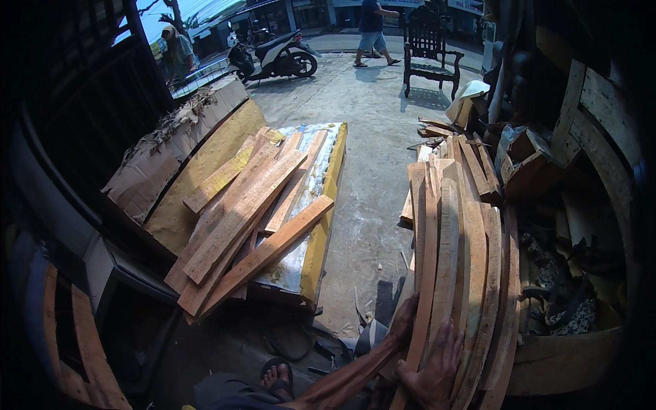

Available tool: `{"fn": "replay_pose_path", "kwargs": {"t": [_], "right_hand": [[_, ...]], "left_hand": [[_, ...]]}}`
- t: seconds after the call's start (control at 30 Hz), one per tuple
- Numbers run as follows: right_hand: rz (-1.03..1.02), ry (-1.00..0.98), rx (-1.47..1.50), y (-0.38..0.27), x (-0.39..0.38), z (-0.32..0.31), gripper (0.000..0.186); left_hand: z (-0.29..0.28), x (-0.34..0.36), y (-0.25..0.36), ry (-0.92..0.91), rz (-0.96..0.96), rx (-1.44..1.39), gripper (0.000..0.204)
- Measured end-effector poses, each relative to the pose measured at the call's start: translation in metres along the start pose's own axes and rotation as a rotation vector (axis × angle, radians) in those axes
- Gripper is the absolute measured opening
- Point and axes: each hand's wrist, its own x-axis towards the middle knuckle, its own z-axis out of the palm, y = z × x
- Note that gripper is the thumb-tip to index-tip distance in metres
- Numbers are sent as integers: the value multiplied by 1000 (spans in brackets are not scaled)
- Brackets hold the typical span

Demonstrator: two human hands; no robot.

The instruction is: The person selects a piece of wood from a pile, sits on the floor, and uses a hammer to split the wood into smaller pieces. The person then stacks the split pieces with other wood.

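Long wooden planks (pixel 447 239) stand side by side in a stack on the right, running away from me. My left hand (pixel 403 320) grips the left edge of the outermost plank (pixel 424 273); part of its fingers is hidden behind the wood. Flat on top of the stack lies my right hand (pixel 441 365), its fingers stretched forward and its thumb apart, touching the planks near their close end. Another pile of planks (pixel 246 212) lies crosswise to the left, out of reach of both hands.
The left pile rests on a low yellow-edged platform (pixel 331 198). Cardboard (pixel 147 164) lies beside it. Scraps and a wooden box (pixel 526 157) crowd the right side. Farther off are a motorbike (pixel 277 55), a carved chair (pixel 432 55) and a walking person (pixel 372 31).
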Motion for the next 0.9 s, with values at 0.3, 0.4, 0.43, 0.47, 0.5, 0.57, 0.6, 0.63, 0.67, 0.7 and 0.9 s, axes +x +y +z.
{"fn": "replay_pose_path", "kwargs": {"t": [0.3,0.4,0.43,0.47,0.5,0.57,0.6,0.63,0.67,0.7,0.9], "right_hand": [[-531,-194,1057,-156,100,67,122],[-664,-617,1246,-249,172,102,127],[-580,-890,1478,-273,188,104,120],[-551,-750,1420,-275,209,117,112],[-513,-663,1313,-266,221,127,107],[-487,-581,1179,-237,229,132,96],[-478,-570,1133,-206,221,138,89],[-520,-495,1018,-174,205,141,78],[-548,-492,916,-152,181,130,73],[-495,-483,879,-128,163,126,69],[103,229,310,108,77,81,54]], "left_hand": [[-126,-96,296,719,377,908,103],[-167,-126,403,1027,234,1267,111],[-176,-140,429,1142,270,1505,110],[-190,-128,438,1214,335,1724,110],[-207,-117,435,1158,237,1750,107],[-235,-108,412,1057,34,1818,100],[-239,-107,392,1080,-109,1928,97],[-255,-113,372,1062,-223,2078,95],[-287,-134,370,1109,-248,2048,96],[-340,-157,376,1201,-255,2012,93],[-314,-108,310,1277,168,2218,68]]}}
